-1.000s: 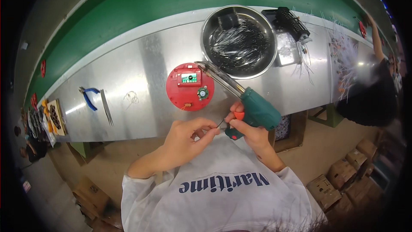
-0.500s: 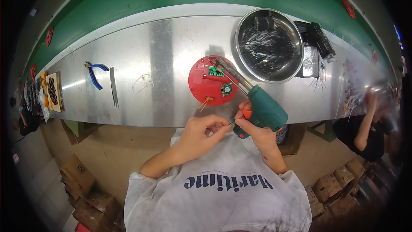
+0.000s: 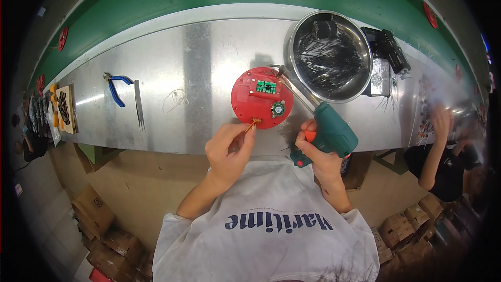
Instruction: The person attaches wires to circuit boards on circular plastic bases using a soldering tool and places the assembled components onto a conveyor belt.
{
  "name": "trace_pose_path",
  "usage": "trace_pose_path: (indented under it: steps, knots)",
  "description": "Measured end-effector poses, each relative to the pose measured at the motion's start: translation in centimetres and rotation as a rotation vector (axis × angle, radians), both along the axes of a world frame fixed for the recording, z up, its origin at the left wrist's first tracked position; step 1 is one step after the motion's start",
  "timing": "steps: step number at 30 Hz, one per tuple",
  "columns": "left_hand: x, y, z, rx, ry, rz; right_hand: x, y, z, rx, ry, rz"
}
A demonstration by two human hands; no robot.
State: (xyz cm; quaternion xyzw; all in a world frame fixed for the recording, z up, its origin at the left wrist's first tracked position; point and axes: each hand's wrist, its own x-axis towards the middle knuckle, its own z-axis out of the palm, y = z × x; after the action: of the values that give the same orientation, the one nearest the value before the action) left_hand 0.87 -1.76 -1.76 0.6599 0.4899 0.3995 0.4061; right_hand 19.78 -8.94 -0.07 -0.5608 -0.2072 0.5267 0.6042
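A red round housing [image 3: 244, 103] lies on the metal bench, carrying a small green circuit board [image 3: 266, 87] and a round green-and-silver part [image 3: 278, 108]. At its near edge my left hand [image 3: 225, 152] is closed in a pinch on thin orange wires [image 3: 250, 127] that come from the housing. My right hand [image 3: 322, 161] grips a green soldering gun [image 3: 338, 131] with an orange trigger. The gun's long metal tip points away from me, close to the far right rim of the housing, and seems to be above the bench. I cannot tell whether it touches anything.
A steel bowl [image 3: 369, 65] of thin black wires stands at the back right, beside a black device [image 3: 389, 52]. Blue-handled cutters [image 3: 116, 91] and tweezers [image 3: 139, 104] lie left, near a loose clear strand [image 3: 175, 100]. Another person's hand [image 3: 442, 120] is far right.
My left hand has left the thin dark strand near my right hand and moved forward to the orange wires. The soldering gun has shifted slightly right, its tip off the circuit board.
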Motion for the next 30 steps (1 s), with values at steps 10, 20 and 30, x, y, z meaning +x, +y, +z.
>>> trace_pose_path:
  steps: [10,20,30]
  knots:
    - [-1.6,-0.2,-2.8,0.112,-0.048,0.022,0.0,0.0,-1.2,0.057,-0.004,0.068]
    - [-0.1,1.9,-0.8,-0.628,-0.332,-0.202,-1.0,1.2,-0.3,-0.024,0.005,0.034]
    - [-0.3,1.6,0.4,-0.172,0.048,-0.477,-2.1,2.4,-0.4,-0.027,-0.038,0.070]
